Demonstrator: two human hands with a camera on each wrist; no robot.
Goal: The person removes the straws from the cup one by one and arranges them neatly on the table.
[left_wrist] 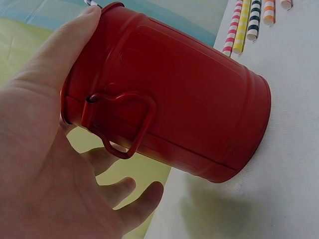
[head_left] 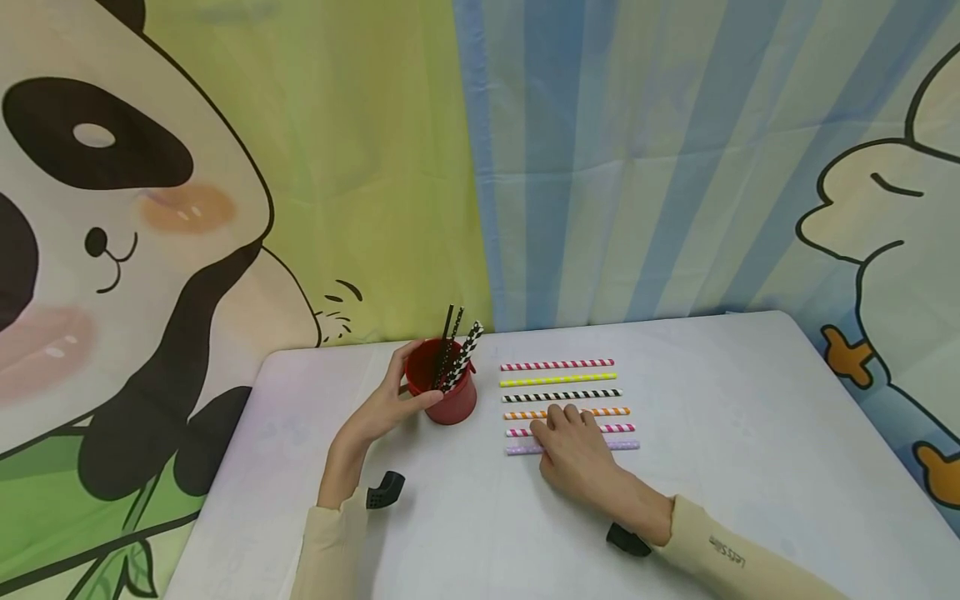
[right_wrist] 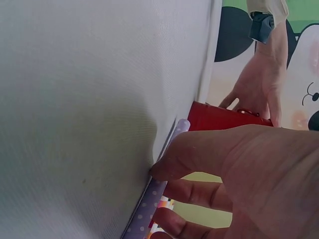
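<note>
At the back of the table my left hand grips a red metal bucket by its rim, thumb on the near side. In the left wrist view a wire handle hangs on the bucket's side. Black straws and black-and-white patterned paper straws stand tilted in it. My right hand is over the nearest straws of a row. In the right wrist view its thumb and fingers pinch a lilac dotted paper straw at the tabletop. Part of the pink striped straw is hidden under the hand.
Beyond the right hand lie orange striped, black striped, yellow and red striped straws, roughly parallel. A white cloth covers the table. Printed curtains hang behind its back edge.
</note>
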